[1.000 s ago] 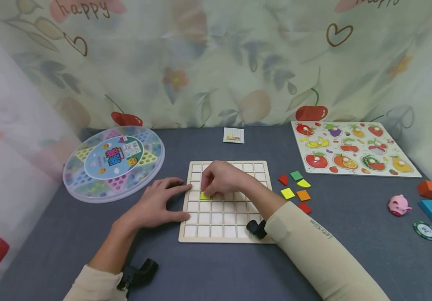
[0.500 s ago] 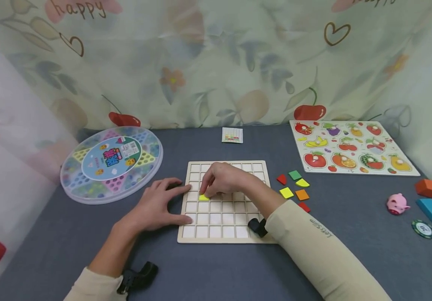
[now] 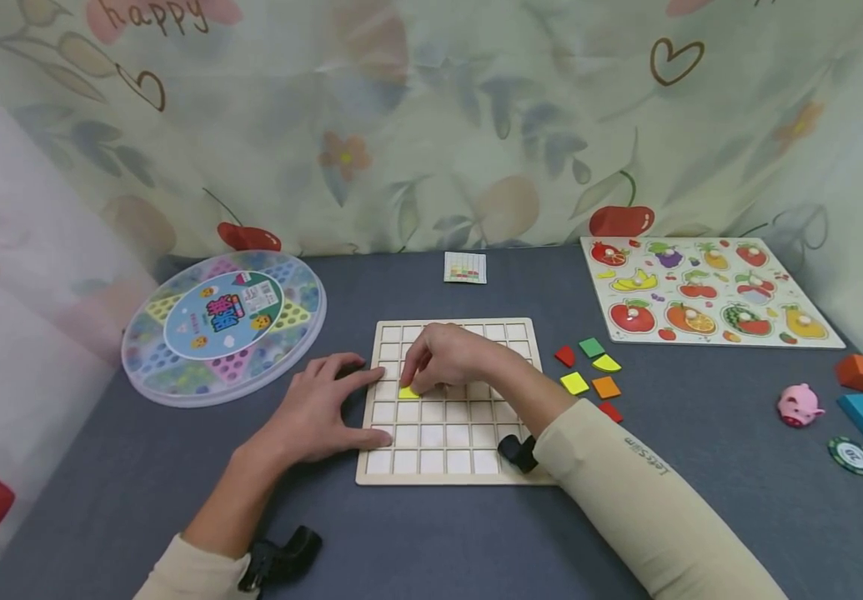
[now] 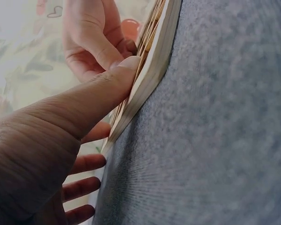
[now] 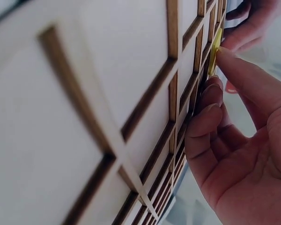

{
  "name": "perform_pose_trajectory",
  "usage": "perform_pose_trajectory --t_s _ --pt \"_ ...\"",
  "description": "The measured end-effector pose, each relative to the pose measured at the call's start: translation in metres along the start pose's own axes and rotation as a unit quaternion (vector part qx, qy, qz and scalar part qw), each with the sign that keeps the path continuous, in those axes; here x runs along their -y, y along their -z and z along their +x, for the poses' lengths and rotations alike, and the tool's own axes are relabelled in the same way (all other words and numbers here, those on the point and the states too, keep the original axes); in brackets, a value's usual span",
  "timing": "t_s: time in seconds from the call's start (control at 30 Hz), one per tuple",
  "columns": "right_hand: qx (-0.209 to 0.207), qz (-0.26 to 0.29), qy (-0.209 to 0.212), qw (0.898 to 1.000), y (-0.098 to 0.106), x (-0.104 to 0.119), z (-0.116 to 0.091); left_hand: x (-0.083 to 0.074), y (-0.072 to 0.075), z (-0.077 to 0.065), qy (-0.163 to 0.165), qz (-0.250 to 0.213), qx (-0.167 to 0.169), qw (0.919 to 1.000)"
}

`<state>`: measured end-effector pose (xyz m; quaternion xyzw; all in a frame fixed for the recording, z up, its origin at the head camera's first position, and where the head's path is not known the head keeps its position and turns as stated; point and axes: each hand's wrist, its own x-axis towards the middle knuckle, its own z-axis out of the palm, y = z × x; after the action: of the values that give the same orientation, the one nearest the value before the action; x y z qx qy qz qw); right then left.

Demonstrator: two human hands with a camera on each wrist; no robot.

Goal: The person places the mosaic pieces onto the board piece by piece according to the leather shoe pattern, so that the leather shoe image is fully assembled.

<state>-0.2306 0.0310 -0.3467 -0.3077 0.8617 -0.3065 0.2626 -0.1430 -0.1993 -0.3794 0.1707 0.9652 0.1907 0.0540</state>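
Note:
A pale wooden grid board (image 3: 433, 461) with square white cells lies flat on the dark cloth. My right hand (image 3: 449, 358) is over its left-middle part, fingers curled, pinching a small yellow tile (image 3: 408, 392) at one cell. In the right wrist view, the thumb presses the rim of that yellow tile (image 5: 215, 51), and the other fingers bend close against the grid. At the board's left side, my left hand (image 3: 318, 408) spreads its fingers. Its index fingertip touches the edge and its thumb (image 4: 126, 65) rests on top of the lower left border.
Right of the board lie several loose tiles, among them a green tile (image 3: 592, 348) and an orange tile (image 3: 606, 387). A small pattern card (image 3: 465, 267) is behind. A round game board (image 3: 303, 350) stands left, a fruit puzzle (image 3: 709, 317) right, near a pig figure (image 3: 799, 406).
My left thumb has slid from the board's left edge a little further onto its border. The right hand stays at the same cell with the yellow tile.

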Motion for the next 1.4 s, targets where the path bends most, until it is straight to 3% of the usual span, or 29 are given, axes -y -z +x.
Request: perform_pose_trajectory --t_s 0.43,0.7,0.87,1.13,1.4 --pt "-0.006 0.01 -0.001 1.0 0.004 -0.007 -0.011 0.001 0.0 0.001 -0.003 0.002 0.003 1.0" --pt "-0.036 0.015 -0.007 0.999 0.017 -0.022 -0.048 0.011 0.005 0.001 -0.02 -0.013 0.007 0.9997" --pt "-0.052 0.013 -0.036 0.998 0.026 -0.034 -0.076 0.012 0.003 0.001 -0.027 -0.023 0.009 0.9993" --pt "-0.083 0.01 -0.038 0.996 0.046 -0.055 -0.112 0.013 0.005 -0.001 -0.023 -0.035 0.016 0.999" --pt "-0.112 0.014 -0.07 0.991 0.058 -0.073 -0.14 0.012 0.006 0.0 -0.021 -0.033 0.02 0.999"
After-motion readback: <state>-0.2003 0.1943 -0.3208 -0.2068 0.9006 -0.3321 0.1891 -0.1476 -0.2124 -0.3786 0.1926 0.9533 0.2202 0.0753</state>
